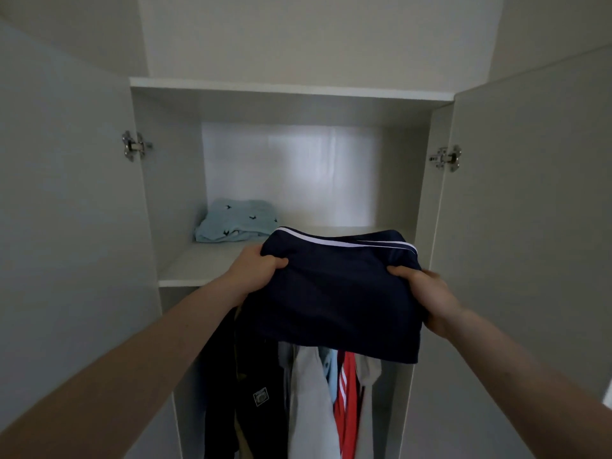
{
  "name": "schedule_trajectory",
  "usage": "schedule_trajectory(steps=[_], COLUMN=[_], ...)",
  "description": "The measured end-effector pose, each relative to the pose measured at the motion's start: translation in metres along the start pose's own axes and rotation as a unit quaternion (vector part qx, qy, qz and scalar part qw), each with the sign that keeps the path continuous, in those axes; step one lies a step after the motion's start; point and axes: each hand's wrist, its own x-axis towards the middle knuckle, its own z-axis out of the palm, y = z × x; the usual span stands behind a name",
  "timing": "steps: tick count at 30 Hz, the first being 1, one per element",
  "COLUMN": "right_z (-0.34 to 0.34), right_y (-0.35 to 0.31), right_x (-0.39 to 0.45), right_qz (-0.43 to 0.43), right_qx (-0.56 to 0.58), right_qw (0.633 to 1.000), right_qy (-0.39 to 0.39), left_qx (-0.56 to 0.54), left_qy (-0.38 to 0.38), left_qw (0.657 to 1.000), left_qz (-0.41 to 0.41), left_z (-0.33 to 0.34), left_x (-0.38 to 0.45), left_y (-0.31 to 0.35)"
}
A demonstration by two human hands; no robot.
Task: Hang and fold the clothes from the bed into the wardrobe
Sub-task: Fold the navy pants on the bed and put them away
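A folded navy garment (337,293) with a white stripe along its far edge is held up in front of the wardrobe shelf (198,266). My left hand (258,270) grips its left side, thumb on top. My right hand (424,293) grips its right side the same way. The garment's far edge reaches just over the shelf's front edge. At the back left of the shelf lies a folded light blue garment (236,220) with small dark bird prints.
Both wardrobe doors (66,193) (530,193) stand open at either side. Below the shelf hang several clothes: a dark jacket (255,392), a white shirt (311,402) and a red top (346,392). The right part of the shelf is hidden behind the navy garment.
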Motion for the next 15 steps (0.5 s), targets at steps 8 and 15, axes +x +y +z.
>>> schedule_trajectory(steps=[8,15], right_z=[0.035,0.07], right_y=[-0.007,-0.013], right_x=[0.112,0.188], right_qz=[0.007,0.007], right_qx=[-0.021,-0.062], right_qw=[1.0,0.997], right_qy=[0.021,0.047], left_qx=[-0.004,-0.018], left_qy=[-0.013,-0.058], left_qw=[1.0,0.995], left_qz=[-0.009,-0.075], left_z=[0.006,0.005], left_x=[0.118,0.205], left_y=[-0.012,-0.032])
